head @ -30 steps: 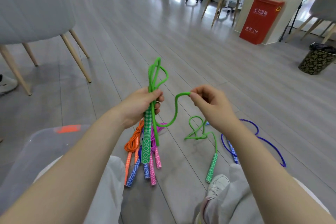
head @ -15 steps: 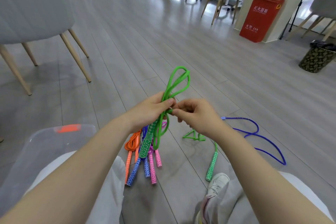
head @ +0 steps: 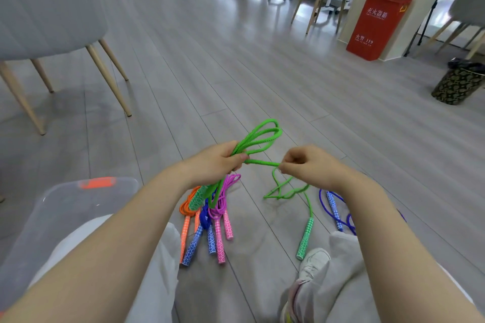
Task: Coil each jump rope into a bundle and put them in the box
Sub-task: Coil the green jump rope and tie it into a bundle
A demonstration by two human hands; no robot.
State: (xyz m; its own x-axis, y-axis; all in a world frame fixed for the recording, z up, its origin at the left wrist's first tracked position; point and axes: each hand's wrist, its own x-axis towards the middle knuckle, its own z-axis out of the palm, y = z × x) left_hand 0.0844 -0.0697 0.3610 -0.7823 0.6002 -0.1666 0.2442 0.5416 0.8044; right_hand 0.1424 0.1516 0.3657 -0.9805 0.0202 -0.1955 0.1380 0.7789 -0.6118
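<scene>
Clear plastic box (head: 65,207) waits left of the left hand (head: 215,162), which grips the green rope (head: 258,134) loops so they stay gathered; the right hand (head: 309,165) pinches the strand beside it, feeding slack from the floor.

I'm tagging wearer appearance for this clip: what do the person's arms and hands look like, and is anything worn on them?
Both forearms are bare up to the frame edge, with no sleeve visible. The left hand and the right hand wear no gloves, and no rings, watch or bracelet show. Lower down, light-coloured trousers and a white sneaker are visible.
</scene>
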